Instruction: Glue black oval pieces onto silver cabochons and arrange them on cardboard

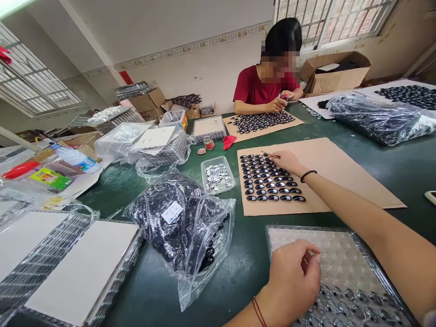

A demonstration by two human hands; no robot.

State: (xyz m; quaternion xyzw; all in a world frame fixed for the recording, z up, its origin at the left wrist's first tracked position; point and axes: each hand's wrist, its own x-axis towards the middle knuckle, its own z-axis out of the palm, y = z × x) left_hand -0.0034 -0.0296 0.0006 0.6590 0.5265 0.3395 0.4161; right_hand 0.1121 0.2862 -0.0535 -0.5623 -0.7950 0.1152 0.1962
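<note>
While the right hand [286, 161] reaches out over a flat sheet of tan cardboard [344, 175], its fingers pinch a thin brown stick-like tool [269, 154], whose tip points at the top row of glossy black oval pieces with pale markings [272, 185]. These pieces lie on the left part of the sheet in fairly neat rows, just beside and below the fingers. A black beaded bracelet [308, 175] circles that wrist.

Nearer the camera, the left hand [294, 274] is held over a clear plastic tray with moulded pockets [340, 254]; its fingers are curled with the thumb close to them, and I cannot tell whether they grip anything. Shiny dark oval pieces [357, 311] fill the tray's near rows, beside this hand.

Left of the cardboard, on the dark green tabletop [247, 259], stands a translucent plastic box [221, 190] of small silvery round pieces [217, 175]. Just below it lies a clear plastic bag packed with black pieces [163, 240]. Across the table, a person in a dark red shirt [250, 93] bends over another tan sheet [296, 121], densely covered with black pieces [259, 121].
</note>
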